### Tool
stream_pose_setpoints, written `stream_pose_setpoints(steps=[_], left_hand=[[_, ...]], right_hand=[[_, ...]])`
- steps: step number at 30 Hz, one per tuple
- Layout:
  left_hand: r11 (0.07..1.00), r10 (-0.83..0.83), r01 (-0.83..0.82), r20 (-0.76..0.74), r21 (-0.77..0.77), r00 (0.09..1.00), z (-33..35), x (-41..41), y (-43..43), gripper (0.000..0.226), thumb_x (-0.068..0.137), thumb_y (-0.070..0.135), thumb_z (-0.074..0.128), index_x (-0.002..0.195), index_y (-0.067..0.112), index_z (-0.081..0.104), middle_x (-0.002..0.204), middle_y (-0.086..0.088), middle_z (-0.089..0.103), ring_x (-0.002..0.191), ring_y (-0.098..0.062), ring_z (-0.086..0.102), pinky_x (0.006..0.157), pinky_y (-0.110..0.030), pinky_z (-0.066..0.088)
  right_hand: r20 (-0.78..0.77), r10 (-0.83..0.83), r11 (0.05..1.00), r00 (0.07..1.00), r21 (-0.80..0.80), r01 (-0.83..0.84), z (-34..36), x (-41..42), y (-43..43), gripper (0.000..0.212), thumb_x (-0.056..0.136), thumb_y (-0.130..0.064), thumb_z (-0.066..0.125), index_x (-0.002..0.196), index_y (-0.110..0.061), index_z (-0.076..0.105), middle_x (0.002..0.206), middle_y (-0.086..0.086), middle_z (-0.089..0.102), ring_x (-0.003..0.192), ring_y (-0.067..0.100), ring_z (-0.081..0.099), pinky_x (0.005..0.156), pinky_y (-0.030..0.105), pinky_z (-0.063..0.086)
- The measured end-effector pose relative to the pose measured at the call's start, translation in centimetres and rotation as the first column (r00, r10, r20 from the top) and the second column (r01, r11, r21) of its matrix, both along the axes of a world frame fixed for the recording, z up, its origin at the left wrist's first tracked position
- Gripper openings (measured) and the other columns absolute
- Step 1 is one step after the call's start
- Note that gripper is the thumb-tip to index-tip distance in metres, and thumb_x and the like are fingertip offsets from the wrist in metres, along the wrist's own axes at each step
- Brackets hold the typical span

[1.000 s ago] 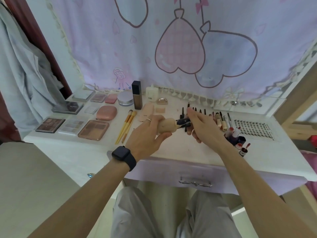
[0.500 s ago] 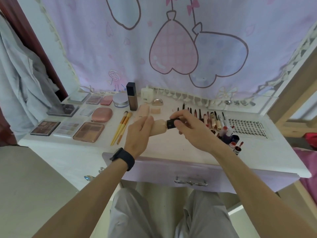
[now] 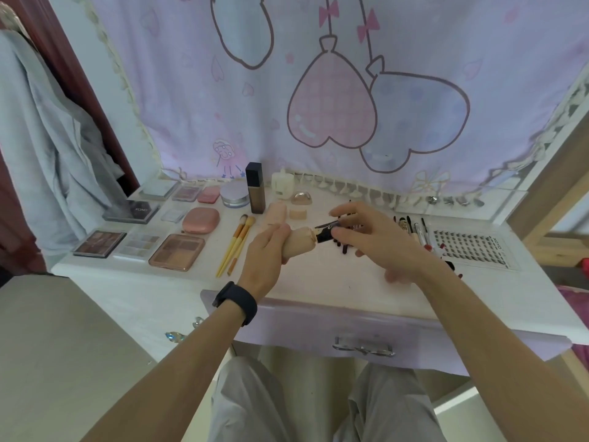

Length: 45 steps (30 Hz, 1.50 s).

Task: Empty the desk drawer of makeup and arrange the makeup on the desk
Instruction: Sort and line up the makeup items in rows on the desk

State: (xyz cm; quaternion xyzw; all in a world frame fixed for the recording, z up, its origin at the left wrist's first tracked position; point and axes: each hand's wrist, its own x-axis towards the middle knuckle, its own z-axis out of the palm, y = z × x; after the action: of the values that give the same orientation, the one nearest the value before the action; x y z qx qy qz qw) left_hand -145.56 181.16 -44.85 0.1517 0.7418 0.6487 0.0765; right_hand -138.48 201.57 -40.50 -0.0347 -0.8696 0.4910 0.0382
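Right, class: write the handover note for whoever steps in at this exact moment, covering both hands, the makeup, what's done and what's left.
Left hand grips the beige tube above the desk. Right hand pinches its black cap.
Laid out: palettes and pink compact at left, yellow brushes beside them, dark bottle at the back, pencils and lash tray at right.
Done: much makeup is arranged.
Left: place the tube. The drawer looks shut and its contents are unseen, so check it.
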Motion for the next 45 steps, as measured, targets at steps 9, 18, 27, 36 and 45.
stream_pose_setpoints(steps=[9,18,27,36,45], left_hand=[[0.999,-0.008,0.003,0.089,0.045,0.996,0.7,-0.2,-0.4,0.035,0.105,0.028,0.045,0.104,-0.004,0.060,0.088,-0.004,0.050,0.076,-0.014,0.047,0.063,-0.021,0.044],[0.995,-0.064,0.053,0.138,0.083,0.988,0.9,-0.1,-0.8,0.027,0.106,0.027,0.041,0.095,0.006,0.053,0.077,-0.007,0.042,0.062,-0.012,0.039,0.048,-0.012,0.037],[0.990,-0.138,0.124,0.268,0.066,0.954,0.2,-0.2,-1.3,0.035,0.105,0.036,0.042,0.091,0.007,0.055,0.061,-0.006,0.047,0.050,-0.015,0.037,0.053,-0.027,0.030],[0.985,-0.165,0.146,0.278,0.090,0.946,-0.3,-0.1,-2.6,0.033,0.104,0.039,0.044,0.092,0.010,0.054,0.057,0.001,0.047,0.049,-0.011,0.038,0.050,-0.023,0.030],[0.979,-0.183,0.147,0.293,0.139,0.938,-1.0,-0.8,-3.2,0.032,0.102,0.041,0.048,0.102,0.012,0.062,0.062,0.000,0.049,0.053,-0.012,0.042,0.052,-0.025,0.032]], right_hand=[[0.026,0.061,0.990,0.998,0.122,-0.063,1.5,-0.7,-0.3,0.012,0.099,-0.042,0.057,0.100,-0.035,0.066,0.087,-0.013,0.075,0.077,0.017,0.069,0.068,0.029,0.056],[0.064,0.047,0.984,0.997,0.167,-0.057,1.9,-1.2,-1.0,0.033,0.098,-0.058,0.051,0.102,-0.029,0.067,0.084,-0.013,0.076,0.069,0.017,0.069,0.072,0.043,0.061],[0.045,0.113,0.987,0.993,0.114,-0.117,1.7,-1.1,-0.7,0.018,0.094,-0.037,0.066,0.107,-0.048,0.060,0.101,-0.027,0.069,0.078,0.013,0.071,0.080,0.035,0.061],[0.108,0.143,0.959,0.984,0.232,-0.165,2.4,-1.4,-1.2,0.005,0.098,-0.039,0.061,0.102,-0.037,0.065,0.091,-0.014,0.075,0.078,0.012,0.070,0.084,0.042,0.060],[0.146,0.070,0.938,0.987,0.327,-0.115,2.9,-2.1,-2.5,0.024,0.095,-0.061,0.052,0.103,-0.041,0.061,0.084,-0.019,0.075,0.073,0.010,0.069,0.073,0.032,0.057]])
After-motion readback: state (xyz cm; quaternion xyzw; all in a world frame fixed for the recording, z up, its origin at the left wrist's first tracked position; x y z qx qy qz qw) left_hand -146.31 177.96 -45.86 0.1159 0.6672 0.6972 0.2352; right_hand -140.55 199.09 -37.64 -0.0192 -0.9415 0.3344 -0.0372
